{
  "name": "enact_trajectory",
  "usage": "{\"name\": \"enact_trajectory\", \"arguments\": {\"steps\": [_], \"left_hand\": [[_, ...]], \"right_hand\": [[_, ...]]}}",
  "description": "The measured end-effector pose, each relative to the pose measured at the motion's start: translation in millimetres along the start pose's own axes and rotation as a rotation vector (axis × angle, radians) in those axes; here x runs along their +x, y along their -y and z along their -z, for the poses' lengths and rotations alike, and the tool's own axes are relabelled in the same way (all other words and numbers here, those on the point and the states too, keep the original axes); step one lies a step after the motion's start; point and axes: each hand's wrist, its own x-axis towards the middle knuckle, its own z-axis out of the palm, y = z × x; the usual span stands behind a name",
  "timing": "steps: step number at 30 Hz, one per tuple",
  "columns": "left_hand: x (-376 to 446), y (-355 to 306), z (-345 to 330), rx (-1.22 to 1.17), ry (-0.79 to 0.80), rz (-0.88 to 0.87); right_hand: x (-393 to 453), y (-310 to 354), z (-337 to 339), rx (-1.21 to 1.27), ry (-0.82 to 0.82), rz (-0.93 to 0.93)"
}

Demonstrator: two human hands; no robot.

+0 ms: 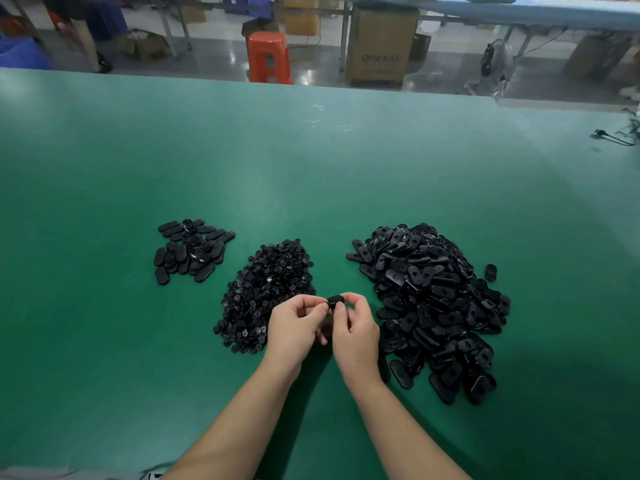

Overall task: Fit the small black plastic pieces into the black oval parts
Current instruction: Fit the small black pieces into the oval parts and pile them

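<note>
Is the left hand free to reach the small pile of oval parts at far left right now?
Probably not yet: the left hand and right hand both pinch an oval part. The table toward the small pile lies bare.

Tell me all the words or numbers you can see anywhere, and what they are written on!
Large cardboard box on the floor behind the green table: dark print on its front, maybe starting "QTOR", too blurred to read for sure.
Black oval parts, small black pieces, orange stool: no writing visible.
Other boxes further back: none readable.
</note>
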Motion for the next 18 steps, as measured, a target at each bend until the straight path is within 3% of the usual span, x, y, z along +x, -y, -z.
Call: {"name": "enact_trajectory", "arguments": {"steps": [18], "left_hand": [[8.9, 1.2, 1.2, 0.274, -0.067, -0.096]], "right_hand": [[0.2, -1.3, -0.3, -0.052, 0.062, 0.003]]}}
